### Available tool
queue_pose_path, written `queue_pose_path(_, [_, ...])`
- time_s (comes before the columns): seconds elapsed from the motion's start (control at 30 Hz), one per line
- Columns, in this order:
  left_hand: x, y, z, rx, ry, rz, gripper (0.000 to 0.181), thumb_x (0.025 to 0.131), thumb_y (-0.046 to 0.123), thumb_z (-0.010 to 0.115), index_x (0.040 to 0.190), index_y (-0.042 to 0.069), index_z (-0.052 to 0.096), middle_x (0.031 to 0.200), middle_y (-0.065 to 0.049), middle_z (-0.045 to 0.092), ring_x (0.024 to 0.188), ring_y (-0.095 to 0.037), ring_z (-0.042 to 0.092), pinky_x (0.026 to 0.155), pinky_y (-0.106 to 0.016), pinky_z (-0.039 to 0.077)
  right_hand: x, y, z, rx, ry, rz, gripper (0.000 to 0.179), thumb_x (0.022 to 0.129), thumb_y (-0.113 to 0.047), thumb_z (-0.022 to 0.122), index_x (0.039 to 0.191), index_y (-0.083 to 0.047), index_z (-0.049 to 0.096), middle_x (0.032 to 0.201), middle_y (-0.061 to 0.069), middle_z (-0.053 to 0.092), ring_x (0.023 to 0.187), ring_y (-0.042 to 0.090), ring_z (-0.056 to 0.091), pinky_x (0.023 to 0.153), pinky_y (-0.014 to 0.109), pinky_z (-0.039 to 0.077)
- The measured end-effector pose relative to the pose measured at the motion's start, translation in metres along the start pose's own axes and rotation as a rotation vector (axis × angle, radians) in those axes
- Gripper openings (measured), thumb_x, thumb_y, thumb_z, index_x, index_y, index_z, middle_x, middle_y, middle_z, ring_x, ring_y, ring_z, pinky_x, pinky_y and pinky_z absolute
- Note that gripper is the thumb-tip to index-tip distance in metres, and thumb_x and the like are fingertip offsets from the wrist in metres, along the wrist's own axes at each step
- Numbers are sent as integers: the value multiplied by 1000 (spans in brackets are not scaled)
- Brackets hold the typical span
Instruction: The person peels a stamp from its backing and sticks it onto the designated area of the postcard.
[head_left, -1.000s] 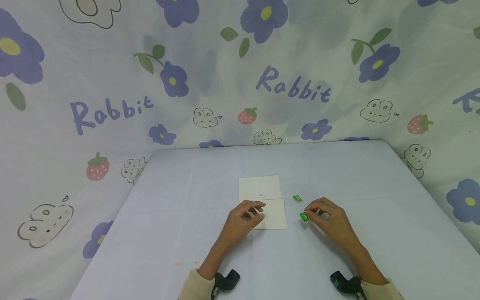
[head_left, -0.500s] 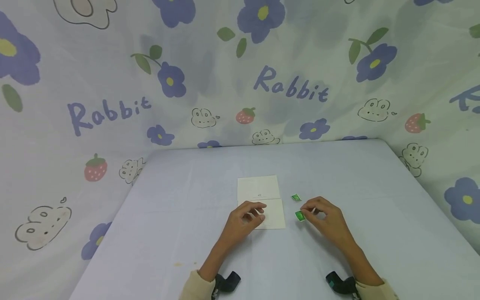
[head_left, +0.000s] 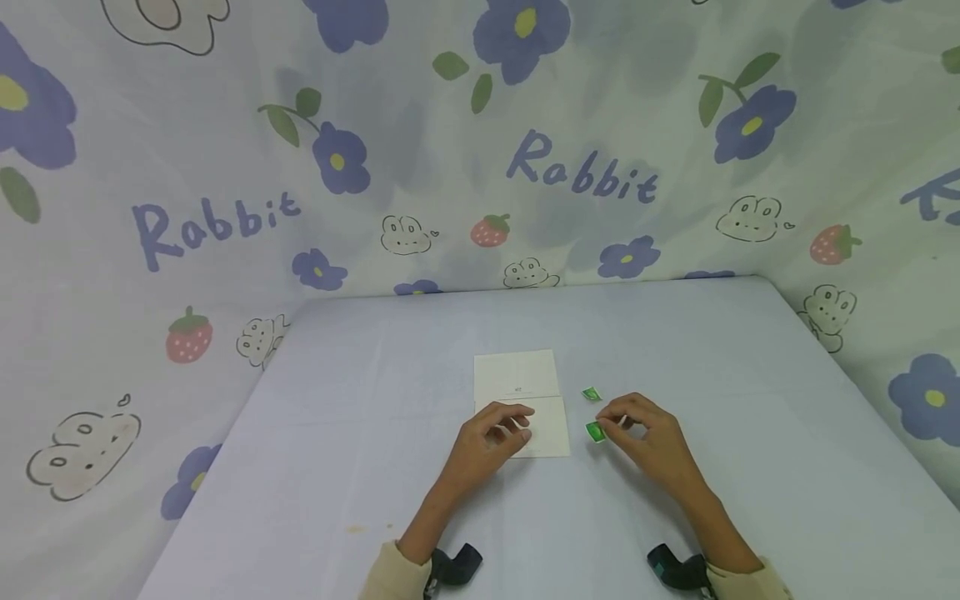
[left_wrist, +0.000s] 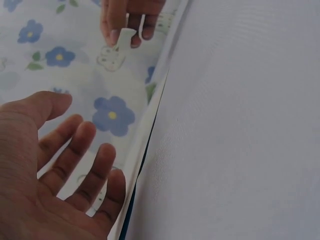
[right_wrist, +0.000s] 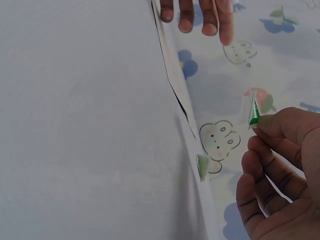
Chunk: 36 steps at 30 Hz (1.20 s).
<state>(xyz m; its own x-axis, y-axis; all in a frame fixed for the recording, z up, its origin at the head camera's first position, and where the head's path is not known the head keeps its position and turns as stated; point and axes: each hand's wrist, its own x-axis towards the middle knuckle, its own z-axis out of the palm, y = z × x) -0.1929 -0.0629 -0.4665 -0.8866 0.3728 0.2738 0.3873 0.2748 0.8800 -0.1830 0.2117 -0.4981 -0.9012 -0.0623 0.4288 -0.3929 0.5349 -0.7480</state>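
The small green, white-edged, paper-like square is pinched at its 2 o'clock side between thumb and fingers of the right hand, its pale back bending slightly. A second small green, white-edged, paper-like piece lies near it at 12 o'clock, looking slightly curled. Toward 10 o'clock a cream rectangular card lies spread, a line crossing its middle, the left hand over its 7 o'clock corner
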Motion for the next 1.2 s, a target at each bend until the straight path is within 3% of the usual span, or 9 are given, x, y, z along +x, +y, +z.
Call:
queue_pose_path(0.17, [0, 1, 0, -2, -5, 0, 28, 94, 10, 70, 122, 4, 69, 105, -13, 67, 93, -23, 62, 80, -34, 52, 0, -2, 0, -14, 8, -14, 15, 85, -6, 80, 91, -19, 74, 96, -10, 66, 81, 9, 60, 70, 27, 53])
queue_pose_path(0.6, [-1, 2, 2, 4, -18, -2, 28, 95, 11, 69, 122, 4, 68, 106, -14, 67, 94, -25, 62, 80, -35, 52, 2, -8, 3, 2, 8, 42, 14, 86, -9, 80, 92, -21, 75, 97, -12, 66, 83, 10, 60, 72, 33, 54])
queue_pose_path(0.97, [1, 3, 10, -11, -3, 32, 24, 94, 8, 69, 119, 4, 70, 103, -13, 67, 93, -20, 63, 78, -35, 54, 0, -12, 7, 10, 2, 74, 12, 87, -11, 79, 92, -21, 75, 97, -11, 65, 84, 11, 59, 72, 30, 53])
queue_pose_path(1.1, [1, -1, 15, -12, 6, 37, 24, 94, 7, 70, 118, 4, 70, 102, -12, 67, 92, -22, 63, 77, -35, 54, -1, -15, 10, 14, -6, 73, 11, 87, -12, 80, 93, -21, 75, 97, -12, 65, 84, 10, 59, 73, 28, 53])
queue_pose_path(1.2, [1, -13, 21, -16, 6, 28, 25, 94, 12, 70, 119, 9, 71, 103, -8, 68, 93, -21, 63, 78, -36, 54, -1, -16, 12, 23, -9, 72, 11, 87, -13, 80, 93, -21, 75, 97, -12, 65, 84, 10, 60, 73, 28, 53])
